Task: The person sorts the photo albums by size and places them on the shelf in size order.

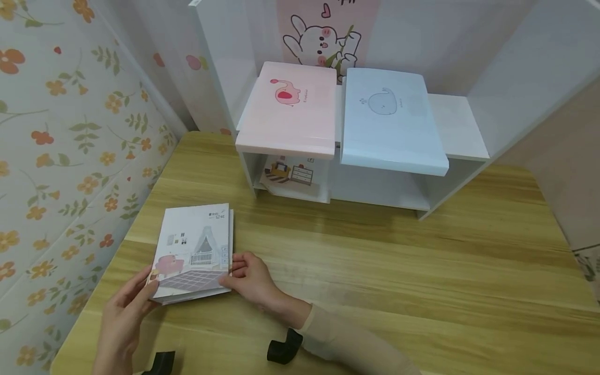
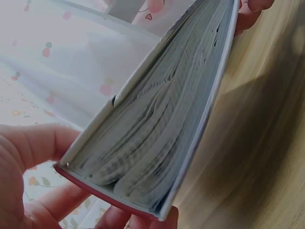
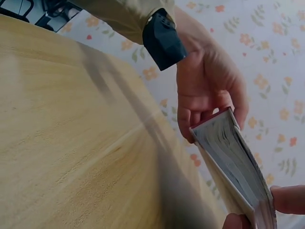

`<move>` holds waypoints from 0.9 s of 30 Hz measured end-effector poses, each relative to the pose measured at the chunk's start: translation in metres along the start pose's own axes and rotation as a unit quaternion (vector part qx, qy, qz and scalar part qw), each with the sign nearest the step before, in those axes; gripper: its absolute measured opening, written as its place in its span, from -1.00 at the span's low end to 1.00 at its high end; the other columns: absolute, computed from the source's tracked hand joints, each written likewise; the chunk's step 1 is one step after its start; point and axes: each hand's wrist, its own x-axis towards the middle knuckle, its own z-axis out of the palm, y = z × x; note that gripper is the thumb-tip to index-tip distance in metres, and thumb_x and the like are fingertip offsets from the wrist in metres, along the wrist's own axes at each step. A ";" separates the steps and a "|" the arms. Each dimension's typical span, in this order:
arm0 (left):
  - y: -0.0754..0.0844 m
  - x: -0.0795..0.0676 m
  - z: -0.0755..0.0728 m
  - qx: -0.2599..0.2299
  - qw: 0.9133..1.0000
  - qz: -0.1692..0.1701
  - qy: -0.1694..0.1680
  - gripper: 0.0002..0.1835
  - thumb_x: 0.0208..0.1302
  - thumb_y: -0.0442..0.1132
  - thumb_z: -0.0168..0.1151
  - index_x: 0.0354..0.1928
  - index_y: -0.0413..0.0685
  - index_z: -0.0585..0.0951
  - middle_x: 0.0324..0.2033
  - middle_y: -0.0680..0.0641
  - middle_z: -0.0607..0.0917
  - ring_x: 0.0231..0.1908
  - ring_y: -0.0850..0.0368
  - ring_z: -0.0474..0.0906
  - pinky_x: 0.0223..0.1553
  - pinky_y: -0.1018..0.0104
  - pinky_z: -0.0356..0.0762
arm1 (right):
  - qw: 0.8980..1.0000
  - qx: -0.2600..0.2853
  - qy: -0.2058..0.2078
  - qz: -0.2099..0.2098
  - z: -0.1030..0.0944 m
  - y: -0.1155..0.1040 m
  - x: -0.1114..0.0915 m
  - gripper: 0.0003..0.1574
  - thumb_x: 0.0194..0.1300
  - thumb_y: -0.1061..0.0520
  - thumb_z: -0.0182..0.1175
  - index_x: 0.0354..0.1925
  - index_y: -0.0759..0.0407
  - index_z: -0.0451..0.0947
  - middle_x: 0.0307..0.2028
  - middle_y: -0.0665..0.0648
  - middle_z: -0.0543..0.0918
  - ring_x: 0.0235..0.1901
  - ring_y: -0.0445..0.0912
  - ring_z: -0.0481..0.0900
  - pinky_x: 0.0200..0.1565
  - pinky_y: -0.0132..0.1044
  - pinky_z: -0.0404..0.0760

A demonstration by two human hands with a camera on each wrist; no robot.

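Note:
A thick white hardcover book (image 1: 192, 250) is held over the left part of the wooden table, its cover printed with a cot, a pink armchair and a checked floor. My left hand (image 1: 124, 317) grips it by the red spine, thumb on the near left corner of the cover. With thumb and fingers, my right hand (image 1: 255, 281) pinches the opposite edge near the front. The left wrist view looks at the wavy page edges (image 2: 143, 129) between the two covers. In the right wrist view, the right fingertips (image 3: 288, 199) press on the covers from both sides.
A white shelf unit (image 1: 457, 125) stands at the back of the table (image 1: 375, 271). On it lie a pink elephant binder (image 1: 290, 120) and a blue whale binder (image 1: 391, 125), both overhanging the front. Below the pink one is a printed booklet (image 1: 295, 179). A floral curtain (image 1: 70, 156) hangs left.

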 end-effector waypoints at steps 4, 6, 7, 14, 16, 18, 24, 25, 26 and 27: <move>-0.004 0.001 -0.002 -0.029 0.999 0.021 -0.027 -0.52 0.22 -0.43 0.20 0.22 -0.16 0.47 -0.13 0.05 0.67 -0.25 0.24 0.63 -0.32 0.39 0.62 | 1.000 -0.016 0.000 -0.025 -0.003 -0.003 -0.003 -0.47 0.03 0.39 0.32 -0.01 0.44 0.40 -0.28 0.09 0.51 -0.36 -0.22 0.50 -0.36 -0.52 0.49; -0.006 0.002 -0.003 -0.048 0.998 0.027 -0.037 -0.49 0.23 -0.47 0.17 0.25 -0.24 0.41 -0.09 0.01 0.66 -0.22 0.22 0.63 -0.29 0.37 0.62 | 0.999 -0.022 0.000 -0.034 -0.005 -0.005 -0.006 -0.47 0.03 0.38 0.32 0.00 0.44 0.40 -0.27 0.09 0.52 -0.34 -0.22 0.51 -0.35 -0.51 0.49; -0.007 0.002 -0.003 -0.057 0.997 0.032 -0.044 -0.49 0.24 -0.48 0.15 0.25 -0.27 0.39 -0.07 -0.01 0.65 -0.20 0.21 0.63 -0.28 0.36 0.62 | 0.999 -0.028 0.000 -0.039 -0.006 -0.006 -0.007 -0.46 0.04 0.37 0.32 0.01 0.44 0.40 -0.27 0.09 0.52 -0.34 -0.21 0.52 -0.33 -0.50 0.49; 0.026 -0.024 0.023 -0.134 0.982 0.066 -0.116 -0.55 0.28 -0.62 -0.05 0.18 -0.23 0.49 -0.04 -0.05 0.65 -0.14 0.17 0.61 -0.22 0.36 0.61 | 0.995 -0.068 0.000 -0.074 -0.014 -0.014 -0.016 -0.44 0.06 0.32 0.33 0.03 0.42 0.39 -0.23 0.12 0.54 -0.29 -0.09 0.56 -0.25 -0.38 0.54; 0.042 -0.034 0.037 -0.149 0.976 0.078 -0.136 -0.53 0.28 -0.65 -0.13 0.15 -0.22 0.52 -0.04 -0.05 0.65 -0.15 0.17 0.61 -0.21 0.38 0.59 | 0.995 -0.071 -0.001 -0.074 -0.017 -0.015 -0.018 -0.43 0.06 0.31 0.33 0.04 0.42 0.38 -0.22 0.12 0.54 -0.29 -0.11 0.56 -0.27 -0.42 0.53; 0.044 -0.037 0.041 -0.153 0.972 0.091 -0.155 -0.53 0.29 -0.66 -0.15 0.16 -0.25 0.50 -0.02 -0.06 0.64 -0.14 0.17 0.61 -0.20 0.38 0.59 | 0.995 -0.069 -0.003 -0.073 -0.020 -0.016 -0.021 -0.43 0.07 0.31 0.32 0.05 0.42 0.37 -0.21 0.13 0.55 -0.29 -0.13 0.56 -0.30 -0.47 0.51; 0.043 -0.040 0.050 -0.158 0.965 0.108 -0.181 -0.51 0.28 -0.68 -0.19 0.19 -0.28 0.46 0.02 -0.06 0.62 -0.10 0.18 0.60 -0.17 0.39 0.58 | 0.996 -0.040 -0.016 -0.074 -0.032 -0.021 -0.031 -0.41 0.10 0.34 0.29 0.09 0.43 0.33 -0.16 0.18 0.52 -0.23 -0.07 0.55 -0.26 -0.45 0.58; 0.043 -0.040 0.051 -0.157 0.964 0.111 -0.184 -0.50 0.28 -0.69 -0.19 0.19 -0.28 0.46 0.03 -0.06 0.62 -0.08 0.18 0.59 -0.16 0.39 0.58 | 0.996 -0.036 -0.019 -0.076 -0.034 -0.021 -0.032 -0.41 0.11 0.35 0.29 0.09 0.44 0.32 -0.15 0.20 0.52 -0.22 -0.05 0.55 -0.25 -0.44 0.58; 0.043 -0.040 0.053 -0.158 0.962 0.113 -0.190 -0.50 0.28 -0.70 -0.20 0.20 -0.29 0.45 0.05 -0.06 0.61 -0.07 0.18 0.58 -0.15 0.39 0.57 | 0.996 -0.034 -0.020 -0.079 -0.036 -0.022 -0.033 -0.42 0.12 0.35 0.28 0.09 0.44 0.32 -0.15 0.21 0.51 -0.22 -0.04 0.55 -0.25 -0.44 0.58; 0.042 -0.041 0.054 -0.158 0.961 0.116 -0.196 -0.49 0.27 -0.70 -0.21 0.20 -0.29 0.44 0.06 -0.06 0.60 -0.06 0.18 0.58 -0.14 0.39 0.57 | 0.996 -0.032 -0.022 -0.083 -0.038 -0.022 -0.034 -0.42 0.13 0.35 0.28 0.09 0.45 0.31 -0.14 0.22 0.50 -0.22 -0.03 0.55 -0.24 -0.43 0.59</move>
